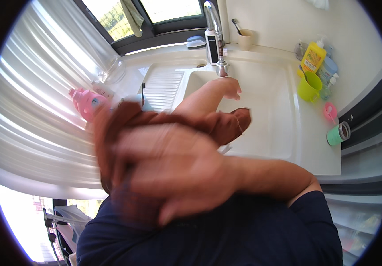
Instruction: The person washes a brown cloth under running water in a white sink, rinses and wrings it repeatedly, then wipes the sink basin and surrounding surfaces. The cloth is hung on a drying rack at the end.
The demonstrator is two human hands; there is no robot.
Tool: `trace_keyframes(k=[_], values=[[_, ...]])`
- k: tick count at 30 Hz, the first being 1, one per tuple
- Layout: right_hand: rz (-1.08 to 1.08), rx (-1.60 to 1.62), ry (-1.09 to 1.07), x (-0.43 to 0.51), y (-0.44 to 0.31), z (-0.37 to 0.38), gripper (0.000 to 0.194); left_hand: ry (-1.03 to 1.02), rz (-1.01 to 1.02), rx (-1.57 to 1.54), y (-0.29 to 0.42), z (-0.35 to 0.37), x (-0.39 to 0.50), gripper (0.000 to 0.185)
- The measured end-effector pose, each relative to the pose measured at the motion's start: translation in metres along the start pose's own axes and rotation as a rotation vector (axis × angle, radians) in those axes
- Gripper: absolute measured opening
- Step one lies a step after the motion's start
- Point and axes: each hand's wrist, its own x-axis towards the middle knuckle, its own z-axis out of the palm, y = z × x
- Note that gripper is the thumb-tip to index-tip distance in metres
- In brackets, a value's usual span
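Below the faucet head (222, 69), my left hand (229, 87) hangs over the white sink basin (261, 99). Its fingers are bent and slightly apart, with nothing seen in them; the palm is hidden. A reddish-brown cloth (224, 124) lies across my left arm, its bunched end with a loose thread sticking out over the basin. My right hand (174, 166), blurred and close to the camera, reaches across my chest and grips the cloth near my left upper arm. Part of the cloth and most of that arm are hidden behind it.
A ribbed washboard (162, 87) adjoins the basin. Left are a pink jug (89, 103) and a white curtain (38, 116). A beige cup (245, 40) stands behind the faucet. On the right are a yellow pump bottle (313, 56), a green cup (309, 87) and a mint tumbler (337, 133).
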Motion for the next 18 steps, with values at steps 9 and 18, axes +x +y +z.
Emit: trace_keyframes(k=[9,18], values=[[0.593,-0.299,0.244,-0.051,0.068,-0.058,0.018,0.148,-0.05,0.033,-0.007,0.017,0.112,0.03],[0.035,-0.442,-0.08,-0.063,0.06,-0.028,0.038,0.034,0.005,-0.054,0.005,-0.006,0.04,0.029]])
